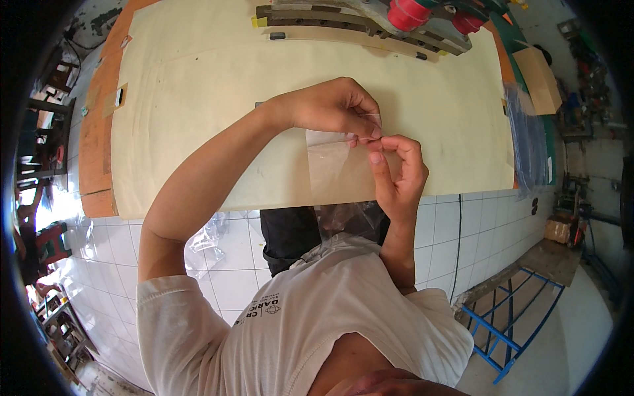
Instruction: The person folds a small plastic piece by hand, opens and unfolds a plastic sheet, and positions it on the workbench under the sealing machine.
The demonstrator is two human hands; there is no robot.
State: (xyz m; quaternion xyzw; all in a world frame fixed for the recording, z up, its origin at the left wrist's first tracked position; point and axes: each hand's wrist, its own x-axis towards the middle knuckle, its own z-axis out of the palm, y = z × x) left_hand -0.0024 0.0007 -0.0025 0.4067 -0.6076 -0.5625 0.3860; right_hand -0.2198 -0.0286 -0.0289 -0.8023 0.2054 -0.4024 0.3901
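A thin, clear plastic bag or sheet (328,165) hangs over the front edge of the cream-covered table (218,79), its lower end reaching my lap. My left hand (340,107) is bent over its upper edge, thumb and fingers pinched together on the plastic. Just right of it, my right hand (404,173) pinches at the same edge, its fingertips meeting those of my left hand. Whether anything else small sits between the fingertips cannot be made out.
A metal rail fixture (330,21) with red round parts (408,13) stands at the table's far side. Folded clear plastic (526,145) hangs over the right edge beside a cardboard box (538,76). A blue metal frame (508,317) stands at the lower right; loose plastic (208,241) lies on the tiled floor.
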